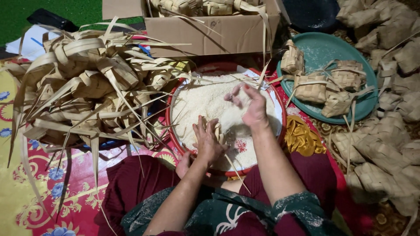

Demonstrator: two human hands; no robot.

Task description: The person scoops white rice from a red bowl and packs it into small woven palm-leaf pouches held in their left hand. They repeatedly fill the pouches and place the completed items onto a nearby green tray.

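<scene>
A red basin [171, 131] full of white rice [205, 98] sits in front of my knees. My left hand [206, 142] grips a small woven palm-leaf pouch [218, 130] at the basin's near side, its loose leaf strips trailing toward me. My right hand [250, 105] hovers over the rice just beyond the pouch, fingers cupped with rice grains in and falling from them.
A big heap of empty woven pouches [87, 87] lies at left. A teal tray [350, 57] with three pouches stands at right, with more pouches [385, 153] piled beside it. A cardboard box [210, 30] of pouches stands behind the basin. A patterned mat [52, 188] covers the floor.
</scene>
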